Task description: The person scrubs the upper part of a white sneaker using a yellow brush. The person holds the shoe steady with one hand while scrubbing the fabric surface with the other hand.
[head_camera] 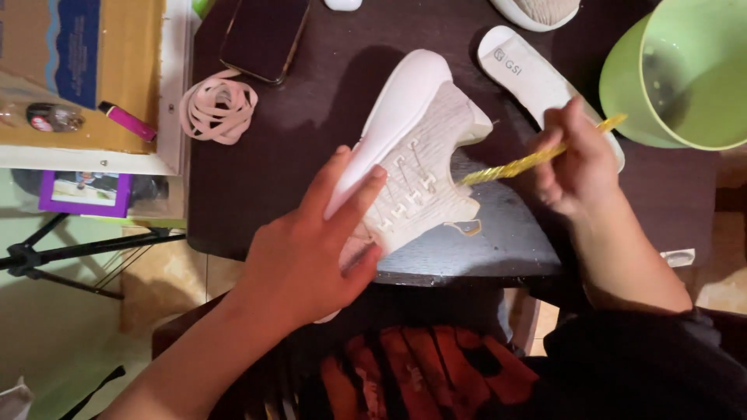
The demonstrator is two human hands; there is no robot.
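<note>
A white knit sneaker (420,148) lies on its side on the dark counter (257,179), its heel end reaching over the counter's near edge and its toe pointing toward the far side. The left hand (311,249) presses flat on the heel half, fingers (354,190) spread wide along the sole rim, pinning rather than gripping. The right hand (572,159) is closed around a thin yellow-gold twisted-handled brush or stick (529,161), whose tip meets the shoe's side near the tongue opening. The shoe looks light, with a soft, yielding knit upper and a firmer rubbery sole; the upper would likely cave under a squeeze, so the sole edge and heel seem the surest places to hold. Its eyelets are empty; a coil of pale pink laces (218,106) lies near the counter's left edge. A white insole (529,74) with a small grey printed mark at its far end lies just right of the shoe, and a light green plastic basin (685,70) sits at the far right corner. A dark phone (264,35) rests at the far edge. Left of the counter a yellow-brown box (124,47) with a blue panel carries a pink marker-like tube (127,120), and below it sits a small purple-framed picture card (84,193).
</note>
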